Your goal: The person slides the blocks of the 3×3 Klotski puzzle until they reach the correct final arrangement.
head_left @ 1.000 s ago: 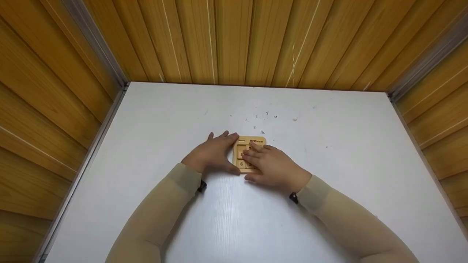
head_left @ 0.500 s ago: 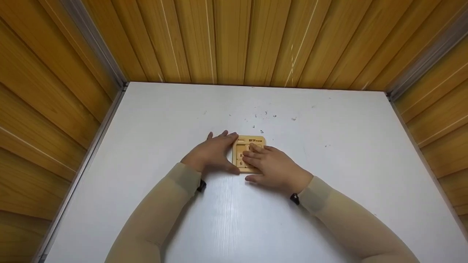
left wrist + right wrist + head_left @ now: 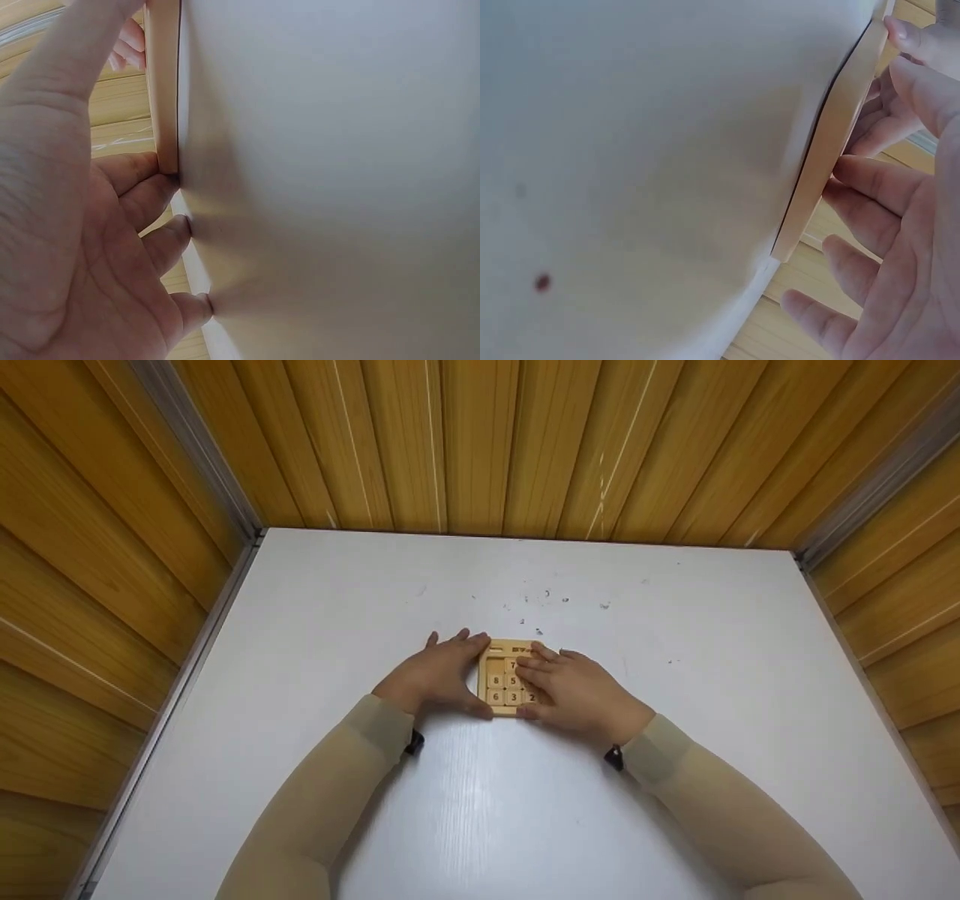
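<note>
A wooden sliding number puzzle (image 3: 504, 712) lies flat on the white table, its upper-left slot bare. Tiles 7, 8, 5, 6, 3 and 2 show. My left hand (image 3: 442, 673) holds the puzzle's left side, thumb at the near corner and index finger at the far corner. The left wrist view shows fingertips (image 3: 148, 201) by the puzzle's edge (image 3: 163, 97). Over the right-hand column lies my right hand (image 3: 576, 690), fingers extended and thumb at the near edge; it hides some tiles. In the right wrist view, its fingertips (image 3: 847, 169) meet the frame's side (image 3: 825, 142).
The white table (image 3: 337, 585) has small dark marks beyond the puzzle. Wood-plank walls (image 3: 480, 450) enclose its back and sides, with metal corner posts (image 3: 202, 442). Both forearms (image 3: 315, 802) reach in from the near edge.
My right hand has shifted right, uncovering the 5, 3 and 2 tiles, and its thumb has come onto the puzzle's near edge. The left hand stays where it was.
</note>
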`<state>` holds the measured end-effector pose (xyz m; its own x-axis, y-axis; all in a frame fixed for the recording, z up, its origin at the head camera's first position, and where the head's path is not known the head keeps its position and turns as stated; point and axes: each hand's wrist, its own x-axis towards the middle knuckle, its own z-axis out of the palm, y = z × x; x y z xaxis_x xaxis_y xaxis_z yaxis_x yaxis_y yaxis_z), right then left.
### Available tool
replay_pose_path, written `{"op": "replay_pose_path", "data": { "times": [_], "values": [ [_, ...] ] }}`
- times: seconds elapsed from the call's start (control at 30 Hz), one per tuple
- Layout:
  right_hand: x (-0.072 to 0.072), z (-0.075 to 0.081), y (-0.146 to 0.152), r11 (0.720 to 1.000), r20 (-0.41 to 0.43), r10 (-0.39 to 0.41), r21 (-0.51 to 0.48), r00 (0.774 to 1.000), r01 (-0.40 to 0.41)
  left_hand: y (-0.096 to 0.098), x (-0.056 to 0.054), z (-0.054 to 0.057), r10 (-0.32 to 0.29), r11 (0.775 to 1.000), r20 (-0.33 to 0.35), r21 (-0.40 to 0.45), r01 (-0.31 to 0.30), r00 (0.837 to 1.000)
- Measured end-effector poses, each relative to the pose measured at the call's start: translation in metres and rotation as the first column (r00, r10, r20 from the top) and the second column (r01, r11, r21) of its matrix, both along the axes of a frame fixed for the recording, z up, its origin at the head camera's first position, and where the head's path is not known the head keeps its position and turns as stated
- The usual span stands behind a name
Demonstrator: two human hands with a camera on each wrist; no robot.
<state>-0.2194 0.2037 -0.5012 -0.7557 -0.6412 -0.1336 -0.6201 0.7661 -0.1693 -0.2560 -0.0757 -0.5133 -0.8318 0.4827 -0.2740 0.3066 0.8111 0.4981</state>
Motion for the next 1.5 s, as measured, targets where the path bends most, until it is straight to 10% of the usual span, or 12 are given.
{"op": "replay_pose_path", "data": {
  "times": [1.5],
  "values": [
    [-0.01,-0.005,-0.016,0.999,-0.018,0.044,-0.022,0.999,-0.044,-0.002,-0.002,-0.005,-0.008,1.0,-0.007,0.009,0.008,1.0]
  ]
}}
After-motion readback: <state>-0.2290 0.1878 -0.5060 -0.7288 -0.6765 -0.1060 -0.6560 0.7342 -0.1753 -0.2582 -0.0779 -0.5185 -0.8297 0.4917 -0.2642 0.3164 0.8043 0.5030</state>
